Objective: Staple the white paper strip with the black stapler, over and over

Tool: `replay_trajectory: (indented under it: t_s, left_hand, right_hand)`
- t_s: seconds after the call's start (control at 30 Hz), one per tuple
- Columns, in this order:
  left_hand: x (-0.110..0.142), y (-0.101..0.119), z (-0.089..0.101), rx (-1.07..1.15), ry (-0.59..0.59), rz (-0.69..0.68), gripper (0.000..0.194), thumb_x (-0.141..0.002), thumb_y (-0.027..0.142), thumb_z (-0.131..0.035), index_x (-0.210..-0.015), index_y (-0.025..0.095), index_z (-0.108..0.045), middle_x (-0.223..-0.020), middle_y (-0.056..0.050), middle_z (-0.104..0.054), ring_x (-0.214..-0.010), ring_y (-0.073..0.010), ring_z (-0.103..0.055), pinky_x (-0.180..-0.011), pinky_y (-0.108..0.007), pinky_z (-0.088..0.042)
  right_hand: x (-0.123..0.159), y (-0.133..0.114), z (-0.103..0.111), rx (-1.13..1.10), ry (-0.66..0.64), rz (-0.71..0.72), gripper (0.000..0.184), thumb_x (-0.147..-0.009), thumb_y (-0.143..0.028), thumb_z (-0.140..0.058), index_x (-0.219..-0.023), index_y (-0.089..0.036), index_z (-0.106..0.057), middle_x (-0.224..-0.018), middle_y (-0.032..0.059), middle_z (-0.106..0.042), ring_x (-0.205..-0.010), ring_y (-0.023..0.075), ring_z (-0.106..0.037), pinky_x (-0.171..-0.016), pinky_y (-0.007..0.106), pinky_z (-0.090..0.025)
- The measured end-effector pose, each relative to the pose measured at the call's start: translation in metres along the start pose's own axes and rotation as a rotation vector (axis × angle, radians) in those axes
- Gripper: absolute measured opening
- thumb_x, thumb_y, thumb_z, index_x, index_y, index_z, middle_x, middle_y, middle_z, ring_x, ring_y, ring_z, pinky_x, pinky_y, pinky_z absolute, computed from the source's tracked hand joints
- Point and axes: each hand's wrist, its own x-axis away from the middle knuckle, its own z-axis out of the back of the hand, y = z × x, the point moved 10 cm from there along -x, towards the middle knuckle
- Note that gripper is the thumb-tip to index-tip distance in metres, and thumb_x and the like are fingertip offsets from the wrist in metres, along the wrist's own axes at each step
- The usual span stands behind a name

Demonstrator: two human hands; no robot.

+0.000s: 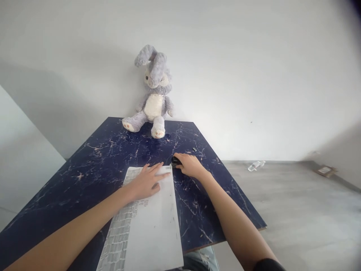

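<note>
A long sheet of printed paper (155, 233) lies on the dark blue marbled table (84, 165), its near end reaching the table's front edge. Dense grey print runs down its left side, while the right part is mostly white. My left hand (145, 183) rests flat on the upper part of the sheet with fingers spread. At the sheet's top right corner, my right hand (189, 165) is closed around a small black stapler (176, 162). The stapler's front end meets the paper edge; my fingers cover much of its body.
A grey plush rabbit (155, 101) sits at the table's far edge against the wall. A small dark piece (194, 149) lies beyond my right hand. On the floor to the right are a clear plastic item (256, 165) and a brown cardboard piece (325, 171).
</note>
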Motion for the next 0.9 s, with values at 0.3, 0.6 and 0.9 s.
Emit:
replay_trajectory:
  t_s: [0.3,0.6,0.9]
  left_hand:
    - [-0.003,0.002,0.003,0.013,-0.026,0.048,0.06,-0.093,0.026,-0.049,-0.153,0.024,-0.043,-0.167,-0.01,-0.031,-0.154,-0.0311,-0.027,-0.124,-0.062,-0.017]
    - [0.017,-0.076,0.066,0.356,0.446,0.306,0.031,-0.087,0.019,-0.044,-0.108,0.02,-0.068,-0.122,-0.008,-0.07,-0.119,-0.0251,-0.063,-0.106,-0.041,-0.047]
    - [0.031,-0.127,0.056,0.289,0.552,0.475,0.022,-0.085,0.023,-0.045,-0.087,0.02,-0.067,-0.101,-0.008,-0.067,-0.096,-0.0241,-0.065,-0.089,-0.037,-0.053]
  right_hand:
    - [0.009,0.056,0.02,-0.113,0.222,-0.361,0.028,-0.092,-0.031,-0.064,-0.117,-0.023,-0.055,-0.102,0.0094,-0.072,-0.087,0.0274,-0.067,-0.07,0.031,-0.042]
    - [0.004,-0.082,0.003,-0.433,0.191,0.046,0.024,-0.087,-0.03,-0.069,-0.106,-0.024,-0.055,-0.095,0.0017,-0.07,-0.079,0.0191,-0.064,-0.064,0.025,-0.039]
    - [-0.001,-0.137,-0.027,-0.365,0.026,0.257,0.026,-0.087,-0.03,-0.067,-0.111,-0.025,-0.058,-0.097,0.0038,-0.07,-0.087,0.0232,-0.064,-0.07,0.028,-0.042]
